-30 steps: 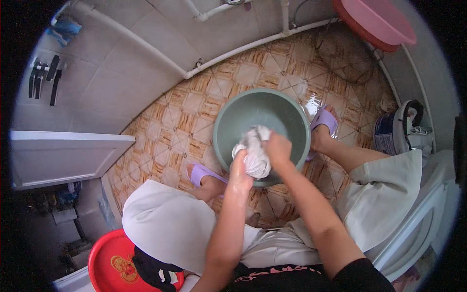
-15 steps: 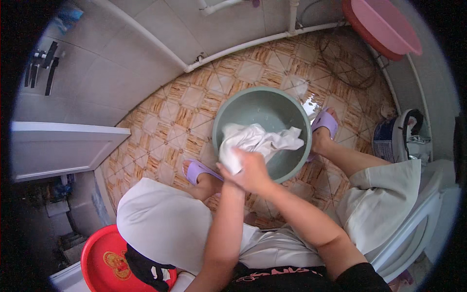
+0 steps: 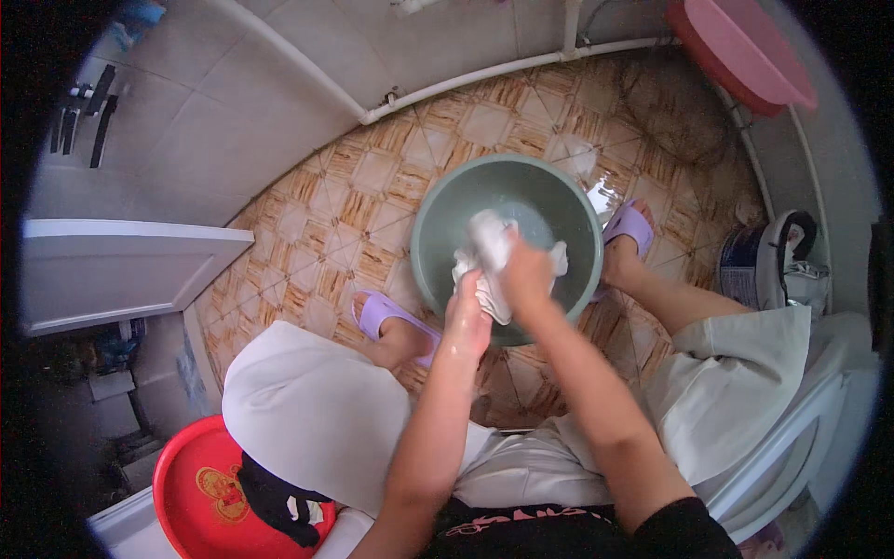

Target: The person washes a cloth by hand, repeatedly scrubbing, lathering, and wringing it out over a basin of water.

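Note:
A wet-looking white cloth (image 3: 486, 244) is bunched up over the grey-green basin (image 3: 421, 265), which stands on the floor between my feet. My right hand (image 3: 527, 276) is closed round the cloth from the right, slightly blurred by motion. On the near left side, my left hand (image 3: 468, 312) grips the cloth's lower part; its fingertips are partly hidden behind the fabric. A loose end of the cloth hangs to the right of my right hand. Bare basin bottom shows beyond the cloth.
A red basin (image 3: 182, 484) with a black garment (image 3: 270, 498) stands at the lower left. Pink basins (image 3: 745, 51) hang at the upper right. A round tub (image 3: 745, 265) stands by the right wall. A white door (image 3: 121, 279) juts in from the left. Purple slippers (image 3: 377, 312) flank the basin.
My hands have moved apart from their overlapped hold. The right hand has shifted right and up with the cloth, which is now gathered more tightly near the basin's middle.

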Tool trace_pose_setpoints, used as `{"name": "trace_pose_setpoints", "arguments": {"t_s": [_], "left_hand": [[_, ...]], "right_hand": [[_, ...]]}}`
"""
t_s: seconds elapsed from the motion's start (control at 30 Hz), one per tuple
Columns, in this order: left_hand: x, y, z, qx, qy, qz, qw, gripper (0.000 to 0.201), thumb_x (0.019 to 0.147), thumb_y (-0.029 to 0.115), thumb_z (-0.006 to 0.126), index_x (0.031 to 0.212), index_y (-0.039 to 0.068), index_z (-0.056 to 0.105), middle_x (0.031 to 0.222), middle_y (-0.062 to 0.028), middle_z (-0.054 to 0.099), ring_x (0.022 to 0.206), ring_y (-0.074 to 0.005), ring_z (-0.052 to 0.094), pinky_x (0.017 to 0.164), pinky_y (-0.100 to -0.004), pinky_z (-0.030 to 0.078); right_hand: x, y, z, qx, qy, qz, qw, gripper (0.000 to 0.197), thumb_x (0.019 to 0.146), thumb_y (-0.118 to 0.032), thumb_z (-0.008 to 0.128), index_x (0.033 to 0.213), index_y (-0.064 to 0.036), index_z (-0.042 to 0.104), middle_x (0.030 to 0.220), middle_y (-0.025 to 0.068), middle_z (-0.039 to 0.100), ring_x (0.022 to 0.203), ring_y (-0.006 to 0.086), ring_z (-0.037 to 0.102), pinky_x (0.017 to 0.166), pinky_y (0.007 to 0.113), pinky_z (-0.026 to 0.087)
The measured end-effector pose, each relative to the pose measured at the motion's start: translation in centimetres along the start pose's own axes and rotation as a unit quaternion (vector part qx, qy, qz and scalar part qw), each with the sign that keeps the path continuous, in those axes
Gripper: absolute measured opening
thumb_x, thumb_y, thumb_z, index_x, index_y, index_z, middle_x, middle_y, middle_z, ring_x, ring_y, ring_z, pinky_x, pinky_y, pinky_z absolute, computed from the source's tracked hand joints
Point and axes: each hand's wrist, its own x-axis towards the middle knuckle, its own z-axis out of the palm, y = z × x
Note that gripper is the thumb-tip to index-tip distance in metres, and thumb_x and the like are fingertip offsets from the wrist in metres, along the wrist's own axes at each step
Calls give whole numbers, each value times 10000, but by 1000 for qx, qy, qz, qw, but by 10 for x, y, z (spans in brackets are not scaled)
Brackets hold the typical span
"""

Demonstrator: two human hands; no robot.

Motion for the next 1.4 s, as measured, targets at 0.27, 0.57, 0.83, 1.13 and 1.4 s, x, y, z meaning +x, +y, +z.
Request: {"name": "trace_pose_setpoints", "arguments": {"t_s": [0.27,0.57,0.83,1.13,1.4], "left_hand": [[-22,80,4,64,-13,48,997,546,884,383,410,1257,-15,375,1265,-151,454,1163,-257,449,978,-388,338],[-48,101,34,-184,-288,-48,939,623,904,477,263,1351,44,242,1375,-170,298,1257,-360,300,984,-589,239],[-6,88,-8,-347,-188,-22,919,602,887,454,359,1337,64,272,1355,-185,308,1263,-344,280,1014,-548,214],[21,26,-13,-179,-152,-75,969,578,805,480,527,1237,108,433,1184,-103,506,1072,-265,502,911,-433,397],[13,-26,0,-169,-64,-86,980,398,840,164,449,1220,44,450,1239,-96,487,1096,-248,504,951,-391,399]], "right_hand": [[51,81,-37,539,-125,161,817,718,752,-378,627,1265,37,346,1214,187,462,1128,284,450,958,317,318],[9,88,7,354,-416,-24,837,1009,603,-391,737,1373,-41,185,1445,151,175,1331,252,176,1064,348,160],[4,81,16,600,-361,197,686,439,873,-283,457,1226,-27,408,1280,118,444,1183,217,424,985,335,315],[-26,-36,-19,223,-130,-174,950,463,688,-338,667,1038,-108,470,775,167,599,695,264,603,614,358,473],[14,18,-12,83,19,56,995,362,743,-424,595,953,-131,576,643,185,594,630,391,589,618,498,443]]}}
